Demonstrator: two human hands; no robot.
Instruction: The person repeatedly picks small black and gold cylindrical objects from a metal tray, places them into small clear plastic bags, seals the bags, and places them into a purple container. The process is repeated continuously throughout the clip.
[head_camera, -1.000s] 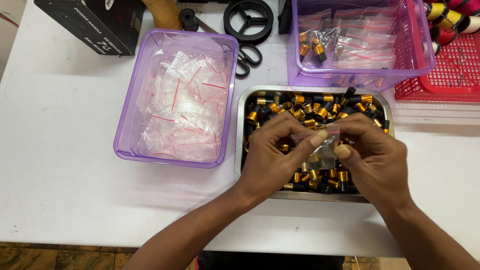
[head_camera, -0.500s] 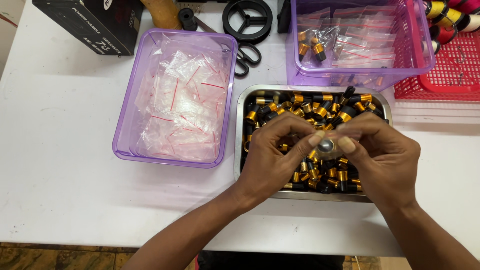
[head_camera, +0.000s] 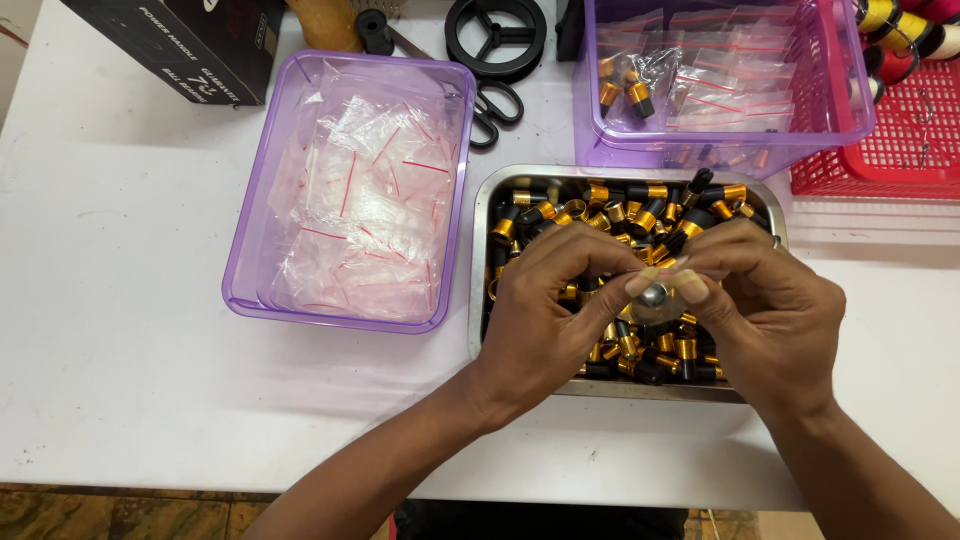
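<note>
White table, steel tray of black-gold caps, left hand and right hand fingertip grip closed on small silver part.

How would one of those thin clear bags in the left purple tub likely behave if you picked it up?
The clear bags look crumpled and see-through, so probably floppy and very light. Their glossy film suggests they may be slippery, and since they lie loosely overlapped in the purple tub, neighbours might lift along.

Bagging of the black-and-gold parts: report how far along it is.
Done: a few filled bags lie in the upper purple bin. In hand: left hand and right hand pinch a small bag over the metal tray. Left: loose parts fill it; empty bags wait.
</note>
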